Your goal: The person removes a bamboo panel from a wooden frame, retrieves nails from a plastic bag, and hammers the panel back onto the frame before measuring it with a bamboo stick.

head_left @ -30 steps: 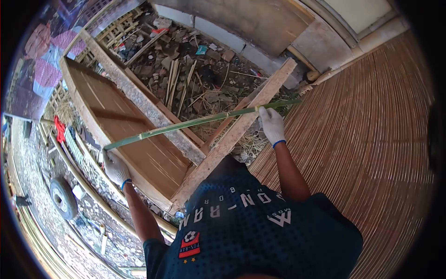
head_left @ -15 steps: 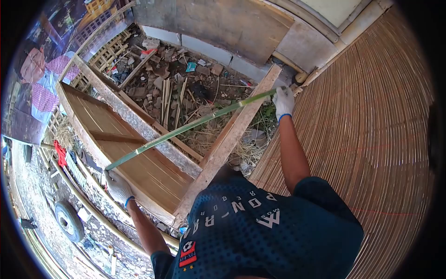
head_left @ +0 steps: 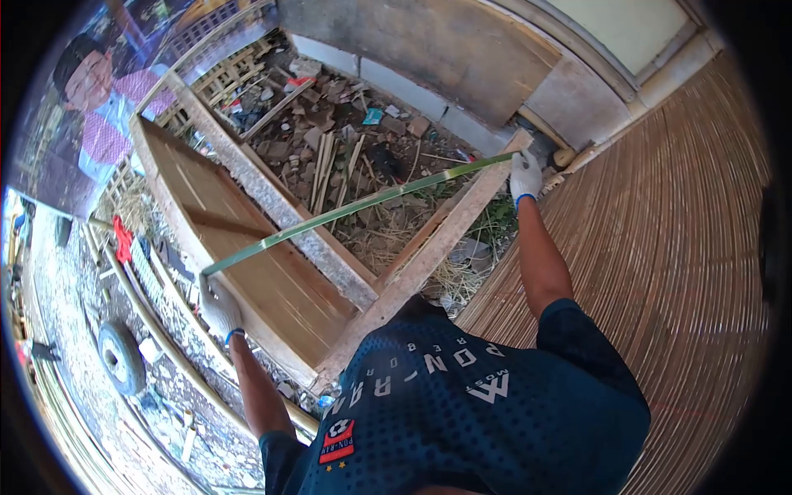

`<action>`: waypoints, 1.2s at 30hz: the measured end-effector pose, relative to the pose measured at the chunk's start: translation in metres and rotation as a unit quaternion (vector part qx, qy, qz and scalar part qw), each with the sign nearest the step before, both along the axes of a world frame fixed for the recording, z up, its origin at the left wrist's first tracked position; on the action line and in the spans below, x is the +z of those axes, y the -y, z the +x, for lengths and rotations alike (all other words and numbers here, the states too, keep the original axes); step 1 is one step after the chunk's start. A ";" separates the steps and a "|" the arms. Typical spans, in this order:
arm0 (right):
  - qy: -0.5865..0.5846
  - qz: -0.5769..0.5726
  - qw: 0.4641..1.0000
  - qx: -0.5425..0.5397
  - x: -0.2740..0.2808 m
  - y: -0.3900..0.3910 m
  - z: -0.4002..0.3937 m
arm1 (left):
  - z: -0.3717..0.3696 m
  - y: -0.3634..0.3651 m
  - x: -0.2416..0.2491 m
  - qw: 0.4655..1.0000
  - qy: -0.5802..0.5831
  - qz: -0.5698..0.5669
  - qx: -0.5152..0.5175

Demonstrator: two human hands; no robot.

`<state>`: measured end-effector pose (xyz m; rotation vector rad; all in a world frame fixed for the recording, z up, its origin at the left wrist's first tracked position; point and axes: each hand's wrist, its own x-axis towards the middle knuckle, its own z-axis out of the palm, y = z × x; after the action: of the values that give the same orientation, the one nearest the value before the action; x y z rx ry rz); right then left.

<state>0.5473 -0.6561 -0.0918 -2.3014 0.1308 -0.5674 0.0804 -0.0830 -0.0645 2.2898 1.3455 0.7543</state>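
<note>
A long green bamboo strip stretches slantwise across a wooden frame. At its lower left end, my left hand, in a white knitted glove with a blue cuff, is closed on the strip beside the frame's outer edge. My right hand, gloved the same way, grips the upper right end by the tip of the frame's right-hand beam. Under the strip run the frame's middle beam and a brown board panel. The fingertips of my left hand are partly hidden.
Rubble and loose sticks cover the ground inside the frame. A wall of thin bamboo slats rises on the right. On the left lie a tyre and bamboo poles; a printed banner hangs behind.
The whole view has shifted, so the scene sits slightly further right. Both hands still hold the bamboo strip, which lies across the frame much as before.
</note>
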 end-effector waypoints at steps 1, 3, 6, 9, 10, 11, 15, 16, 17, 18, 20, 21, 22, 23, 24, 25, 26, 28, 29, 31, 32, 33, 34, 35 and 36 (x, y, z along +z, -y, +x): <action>0.002 -0.018 1.000 -0.007 0.005 -0.003 -0.005 | 0.000 -0.007 -0.005 1.000 0.010 0.013 -0.005; 0.011 -0.046 0.999 -0.009 0.005 -0.004 -0.007 | 0.004 -0.015 -0.005 0.999 0.024 0.031 -0.005; -0.012 -0.048 0.999 -0.017 0.014 -0.011 -0.011 | 0.015 -0.018 -0.003 0.997 0.048 0.049 0.023; -0.016 -0.065 0.997 -0.033 0.021 -0.023 -0.020 | 0.023 -0.014 0.002 0.995 0.051 0.069 0.048; -0.015 -0.071 0.997 -0.041 0.021 -0.024 -0.020 | 0.023 -0.020 0.000 0.995 0.055 0.067 0.043; -0.020 -0.080 0.995 -0.054 0.020 -0.028 -0.019 | 0.023 -0.027 -0.003 0.995 0.061 0.064 0.039; -0.039 0.017 0.991 -0.124 0.028 -0.064 -0.029 | 0.032 -0.042 -0.006 0.993 0.073 0.064 0.070; -0.013 0.030 0.990 -0.135 0.025 -0.071 -0.034 | 0.036 -0.044 -0.007 0.991 0.077 0.063 0.090; 0.013 0.043 0.988 -0.148 0.022 -0.075 -0.036 | 0.038 -0.042 -0.007 0.991 0.067 0.056 0.106; 0.005 0.045 0.988 -0.148 0.022 -0.077 -0.035 | 0.040 -0.046 -0.011 0.990 0.092 0.045 0.095; -0.013 0.047 0.987 -0.153 0.022 -0.076 -0.039 | 0.040 -0.060 -0.019 0.988 0.138 0.019 0.068; -0.006 0.048 0.987 -0.153 0.015 -0.072 -0.037 | 0.038 -0.070 -0.022 0.986 0.157 -0.030 0.041; 0.003 0.049 0.987 -0.153 0.010 -0.071 -0.030 | 0.039 -0.076 -0.021 0.983 0.175 -0.055 0.031; 0.013 0.051 0.987 -0.150 0.006 -0.069 -0.026 | 0.042 -0.081 -0.021 0.977 0.195 -0.079 0.022; 0.021 0.033 0.988 -0.153 0.002 -0.066 -0.025 | 0.045 -0.086 -0.020 0.971 0.217 -0.102 0.016; 0.029 0.017 0.987 -0.154 0.002 -0.067 -0.025 | 0.051 -0.083 -0.009 0.974 0.190 -0.121 0.023; 0.037 0.000 0.987 -0.156 0.003 -0.068 -0.025 | 0.054 -0.087 -0.011 0.979 0.175 -0.104 0.014; 0.012 0.022 0.988 -0.154 0.008 -0.069 -0.030 | 0.056 -0.093 -0.015 0.987 0.145 -0.069 -0.003; -0.001 0.033 0.988 -0.153 0.014 -0.070 -0.032 | 0.056 -0.094 -0.013 0.985 0.144 -0.090 -0.012; -0.017 0.052 0.987 -0.153 0.022 -0.075 -0.034 | 0.054 -0.111 -0.020 0.988 0.127 -0.074 -0.044; -0.027 0.061 0.986 -0.154 0.024 -0.076 -0.036 | 0.054 -0.117 -0.020 0.989 0.118 -0.066 -0.059; -0.024 0.042 0.987 -0.155 0.025 -0.077 -0.038 | 0.054 -0.123 -0.020 0.989 0.104 -0.092 -0.046; -0.020 0.025 0.987 -0.155 0.027 -0.078 -0.039 | 0.057 -0.123 -0.011 0.989 0.091 -0.112 -0.037; -0.016 0.008 0.988 -0.155 0.027 -0.079 -0.041 | 0.062 -0.121 0.001 0.988 0.079 -0.132 -0.027; -0.018 0.010 0.989 -0.147 0.026 -0.078 -0.041 | 0.066 -0.121 0.008 0.986 0.067 -0.151 -0.019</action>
<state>0.5066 -0.5781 -0.0654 -2.2883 0.4960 -0.6688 0.1461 0.0378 -0.0562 1.9852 1.2560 0.6314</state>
